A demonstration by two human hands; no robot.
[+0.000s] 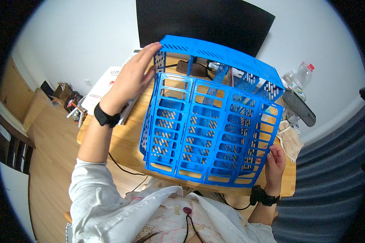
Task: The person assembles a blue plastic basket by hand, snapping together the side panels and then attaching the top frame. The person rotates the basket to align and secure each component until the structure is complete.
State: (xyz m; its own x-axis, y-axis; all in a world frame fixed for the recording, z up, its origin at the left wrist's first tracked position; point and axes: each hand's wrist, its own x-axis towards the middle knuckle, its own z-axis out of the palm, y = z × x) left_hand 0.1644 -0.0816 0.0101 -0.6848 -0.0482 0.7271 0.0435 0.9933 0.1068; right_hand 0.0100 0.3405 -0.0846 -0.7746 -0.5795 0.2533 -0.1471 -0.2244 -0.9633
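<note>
Blue crate [220, 125]: our left hand [136, 76], extended nearly flat, touches its corner; our right hand [276, 163], curled, grips its edge; slotted, boxy plastic.

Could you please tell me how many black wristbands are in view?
2: one black wristband at the wrist of the left hand, a second black wristband at the wrist of the right hand, both hands being at the blue basket.

One blue crate [221, 121], one table [121, 141], one screen [202, 24], two wristbands [106, 118] [268, 199]
</note>
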